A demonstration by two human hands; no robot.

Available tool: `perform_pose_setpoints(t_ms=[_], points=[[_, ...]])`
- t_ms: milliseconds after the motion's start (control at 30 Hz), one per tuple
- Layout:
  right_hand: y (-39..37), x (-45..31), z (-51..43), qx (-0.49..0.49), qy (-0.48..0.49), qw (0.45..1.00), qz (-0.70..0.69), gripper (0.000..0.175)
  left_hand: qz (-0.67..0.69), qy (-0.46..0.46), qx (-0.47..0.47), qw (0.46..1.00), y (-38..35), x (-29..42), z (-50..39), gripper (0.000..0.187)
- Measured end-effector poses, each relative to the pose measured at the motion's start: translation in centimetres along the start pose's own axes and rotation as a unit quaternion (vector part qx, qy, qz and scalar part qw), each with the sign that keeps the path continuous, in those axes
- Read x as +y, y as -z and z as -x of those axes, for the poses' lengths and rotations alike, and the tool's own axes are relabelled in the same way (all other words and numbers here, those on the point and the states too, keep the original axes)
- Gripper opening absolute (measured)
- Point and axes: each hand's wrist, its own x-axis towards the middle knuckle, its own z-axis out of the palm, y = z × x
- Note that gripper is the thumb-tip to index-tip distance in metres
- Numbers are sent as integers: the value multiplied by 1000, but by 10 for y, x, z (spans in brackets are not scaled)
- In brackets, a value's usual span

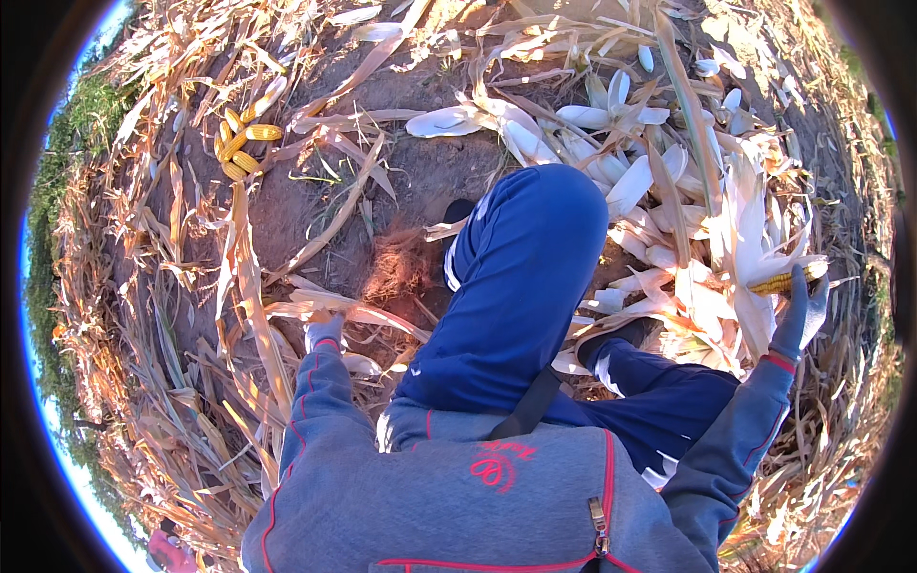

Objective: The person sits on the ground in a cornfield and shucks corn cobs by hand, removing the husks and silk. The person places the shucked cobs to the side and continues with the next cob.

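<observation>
Far to the right, my gloved right hand (799, 315) holds an ear of corn (774, 284). Yellow kernels show along the ear, and its pale husk (752, 229) spreads open around it. On the left, my gloved left hand (324, 331) is low by the ground at a dry corn leaf (365, 313). Its fingers are partly hidden, so I cannot tell whether they grip the leaf. Between my hands is my bent knee (544, 215) in blue trousers. Many ears in pale husks (637, 183) lie heaped beyond my right leg.
Several husked yellow ears (236, 147) lie in a small pile at the upper left. Reddish-brown corn silk (400, 265) sits on the soil beside my foot. Dry stalks (251, 301) and leaves litter the ground all around. Green bushes (64, 143) line the left rim.
</observation>
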Motion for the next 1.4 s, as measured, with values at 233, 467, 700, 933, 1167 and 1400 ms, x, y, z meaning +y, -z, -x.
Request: perform_pose_setpoints(t_ms=[233,467,700,933,1167,1400], points=[[2,2,-5,-23,-2,999,39,42,19,-145,230,962,167,86,72,91],[6,-5,1,4,11,1000,10,35,223,-370,318,844,202,136,82,66],[-2,-7,0,0,13,1000,-15,35,49,-199,303,931,26,101,-12,41],[1,6,-3,-12,-12,1000,-14,37,-126,-183,-6,975,-2,95,31,38],[-2,7,-3,-31,-30,999,-28,38,-253,-229,-73,937,-27,66,95,96],[0,4,-2,-21,-32,998,-48,37,-279,-319,75,903,-19,37,133,82]])
